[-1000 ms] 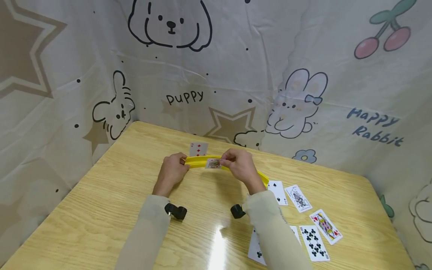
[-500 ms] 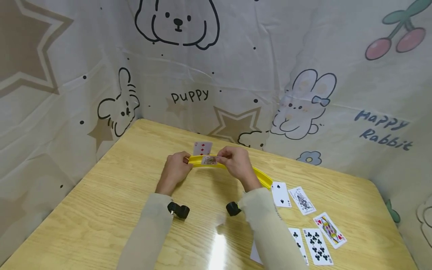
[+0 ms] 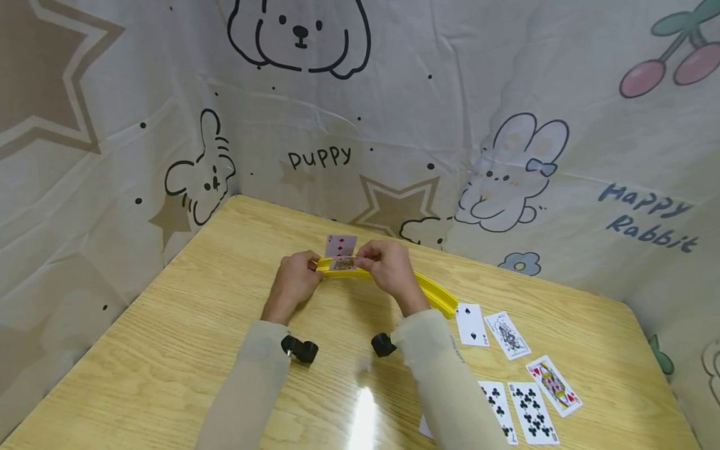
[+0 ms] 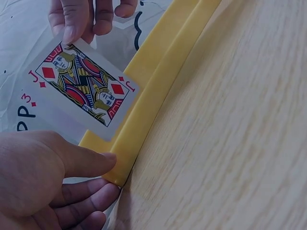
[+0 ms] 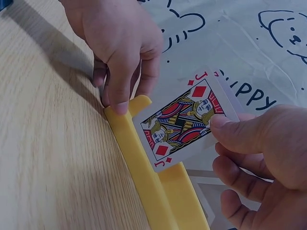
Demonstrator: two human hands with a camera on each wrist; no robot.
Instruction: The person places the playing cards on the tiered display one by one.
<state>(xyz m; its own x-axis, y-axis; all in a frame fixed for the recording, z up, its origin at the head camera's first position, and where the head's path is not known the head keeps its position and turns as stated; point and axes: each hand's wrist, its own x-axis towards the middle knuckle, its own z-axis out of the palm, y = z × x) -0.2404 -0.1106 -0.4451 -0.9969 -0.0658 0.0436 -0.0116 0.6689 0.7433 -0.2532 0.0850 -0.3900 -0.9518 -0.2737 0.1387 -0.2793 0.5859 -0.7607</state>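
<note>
My left hand grips the left end of a curved yellow card holder, thumb on the front and fingers behind. A jack of diamonds is pinched between the thumb and fingers of my right hand. Its lower long edge is right at the holder's groove, near the left end. Behind it a three of diamonds stands upright at the holder; in the left wrist view the jack covers most of that card.
Face up on the wooden table at the right lie a two of spades, a joker, a face card of hearts and a ten of clubs. My right sleeve partly covers another clubs card. A printed cloth hangs behind.
My right hand has brought the jack left along the holder, closer to the left hand and in front of the three. The left hand keeps its grip. The head view has shifted slightly.
</note>
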